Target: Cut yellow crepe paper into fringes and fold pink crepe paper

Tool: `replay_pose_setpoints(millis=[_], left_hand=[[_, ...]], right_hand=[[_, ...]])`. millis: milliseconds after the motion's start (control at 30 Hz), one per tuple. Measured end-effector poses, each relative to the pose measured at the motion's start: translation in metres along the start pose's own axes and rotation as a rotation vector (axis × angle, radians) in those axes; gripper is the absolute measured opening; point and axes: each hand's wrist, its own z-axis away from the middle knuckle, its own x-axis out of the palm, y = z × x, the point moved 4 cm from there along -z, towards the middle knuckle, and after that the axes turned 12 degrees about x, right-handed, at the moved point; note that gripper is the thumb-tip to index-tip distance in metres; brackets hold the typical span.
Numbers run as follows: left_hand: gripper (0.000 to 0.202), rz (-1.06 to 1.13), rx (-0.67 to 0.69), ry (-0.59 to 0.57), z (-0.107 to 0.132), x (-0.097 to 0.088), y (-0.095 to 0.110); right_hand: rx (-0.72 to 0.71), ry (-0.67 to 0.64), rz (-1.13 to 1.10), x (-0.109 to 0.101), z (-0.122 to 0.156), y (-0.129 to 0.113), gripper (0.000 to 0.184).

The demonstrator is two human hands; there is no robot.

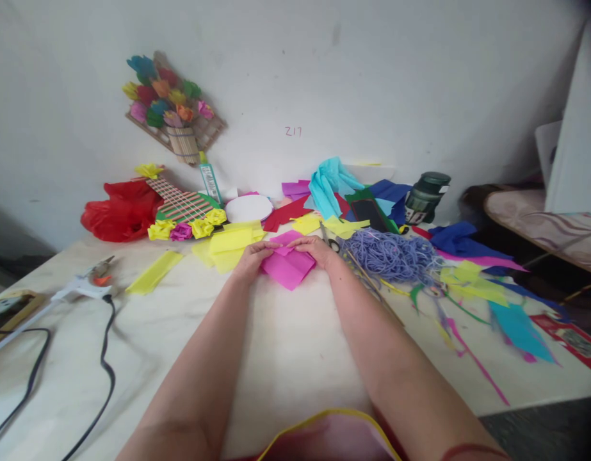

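Note:
Both my hands rest on a sheet of pink tissue paper [288, 267] lying on the pale table [276, 346]. My left hand [253, 256] presses its left edge with curled fingers. My right hand [317, 248] holds down the top right part, where a fold of the pink paper is turned over. Yellow tissue paper [230, 246] lies just left of the pink sheet. Scissors [330, 242] lie partly hidden right behind my right hand.
A heap of purple yarn [394, 256] and scraps of coloured paper [472, 282] spread to the right. A glue gun [84, 285] with black cord lies left. A red bag [120, 211], paper flowers [187, 229], white disc [250, 208] and dark jar [424, 195] line the wall.

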Motion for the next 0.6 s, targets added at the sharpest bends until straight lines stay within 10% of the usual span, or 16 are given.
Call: replay_pose_setpoints(millis=[600], left_hand=[[0.041, -0.086, -0.015, -0.028, 0.0024, 0.008, 0.0065]], right_hand=[[-0.051, 0.086, 0.016, 0.0048, -0.0033, 0.0007, 0.033]])
